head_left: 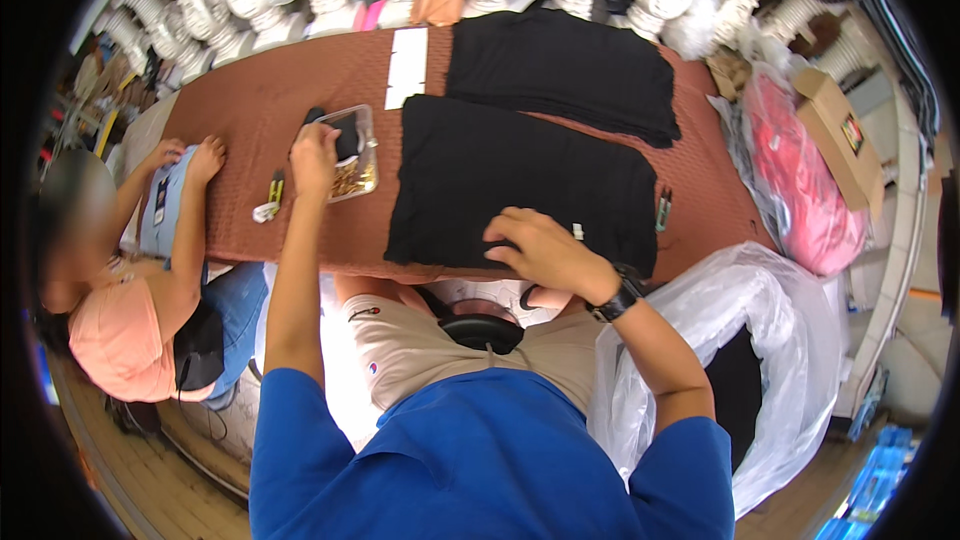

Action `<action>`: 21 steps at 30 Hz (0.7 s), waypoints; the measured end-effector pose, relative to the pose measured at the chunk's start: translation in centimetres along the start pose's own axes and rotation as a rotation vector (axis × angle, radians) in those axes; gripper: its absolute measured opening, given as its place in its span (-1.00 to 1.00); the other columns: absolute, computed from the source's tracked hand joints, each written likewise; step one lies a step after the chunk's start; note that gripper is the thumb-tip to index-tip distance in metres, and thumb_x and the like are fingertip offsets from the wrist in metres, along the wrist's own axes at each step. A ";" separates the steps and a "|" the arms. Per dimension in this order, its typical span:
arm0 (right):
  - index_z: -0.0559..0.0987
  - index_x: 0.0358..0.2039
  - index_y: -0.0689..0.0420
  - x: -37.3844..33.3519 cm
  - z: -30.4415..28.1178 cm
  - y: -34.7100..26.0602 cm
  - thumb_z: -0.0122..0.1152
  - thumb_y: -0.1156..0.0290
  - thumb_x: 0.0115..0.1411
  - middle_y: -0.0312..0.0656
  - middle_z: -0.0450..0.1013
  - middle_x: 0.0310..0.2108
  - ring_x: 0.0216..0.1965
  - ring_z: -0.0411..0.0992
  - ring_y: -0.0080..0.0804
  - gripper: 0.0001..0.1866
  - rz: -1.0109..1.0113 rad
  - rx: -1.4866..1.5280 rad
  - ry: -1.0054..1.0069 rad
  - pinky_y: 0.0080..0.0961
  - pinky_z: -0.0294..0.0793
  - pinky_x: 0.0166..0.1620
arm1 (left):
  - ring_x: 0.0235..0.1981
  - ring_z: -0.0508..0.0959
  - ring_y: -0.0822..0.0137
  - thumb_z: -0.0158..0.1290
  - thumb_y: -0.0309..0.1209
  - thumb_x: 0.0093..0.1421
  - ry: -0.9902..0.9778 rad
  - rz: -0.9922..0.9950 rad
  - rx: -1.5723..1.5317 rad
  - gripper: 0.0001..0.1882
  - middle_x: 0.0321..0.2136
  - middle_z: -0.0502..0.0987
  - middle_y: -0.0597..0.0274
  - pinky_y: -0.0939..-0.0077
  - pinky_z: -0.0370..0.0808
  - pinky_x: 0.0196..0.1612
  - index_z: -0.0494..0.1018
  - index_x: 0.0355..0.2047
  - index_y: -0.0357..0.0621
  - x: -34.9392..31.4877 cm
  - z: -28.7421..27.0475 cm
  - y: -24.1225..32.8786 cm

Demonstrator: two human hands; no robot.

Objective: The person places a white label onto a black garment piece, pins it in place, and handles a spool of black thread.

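Black cloth [510,170], front piece: laid on brown table cover [245,90], long axis roughly left to right. At left, near edge of clear tray [370,128], left hand [314,152] is held, fingers bent; any pinch cannot be told. Cloth's near part is overhung by right hand [550,252], the nearer, palm down, thumb and forefinger parted.

Passage: one narrow strip of bench [245,80] between the clear box [373,145] and near black cloth [520,165]; broader stretch behind the box. Obstructions: yellow-and-black tool [276,187] left of the box; white card [407,65] beside far black cloth [565,70].
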State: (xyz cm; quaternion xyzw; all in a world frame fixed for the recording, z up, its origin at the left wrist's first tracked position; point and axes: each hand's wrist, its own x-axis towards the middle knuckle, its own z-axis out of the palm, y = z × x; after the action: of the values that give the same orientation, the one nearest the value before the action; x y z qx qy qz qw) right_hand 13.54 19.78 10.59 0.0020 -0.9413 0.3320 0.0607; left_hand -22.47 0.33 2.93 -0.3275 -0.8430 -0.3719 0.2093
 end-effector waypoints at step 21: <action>0.62 -0.24 0.25 4.8 0.2 -2.4 0.28 0.49 0.27 -0.26 0.49 -0.34 -0.36 0.44 -0.56 -0.89 0.073 0.652 0.567 -0.57 0.44 -0.27 | -0.28 0.51 0.51 0.14 -0.46 0.34 -0.379 -0.515 -1.434 -0.89 -0.30 0.57 0.28 0.63 0.48 -0.10 0.55 -0.21 -0.27 -8.1 -2.5 20.5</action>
State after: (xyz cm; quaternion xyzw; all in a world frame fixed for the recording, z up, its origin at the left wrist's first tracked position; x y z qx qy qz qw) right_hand 8.87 17.92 12.50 -0.1036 -0.7327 0.6014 0.3013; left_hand -2.08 5.65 9.71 -0.2349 -0.4678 -0.7999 -0.2936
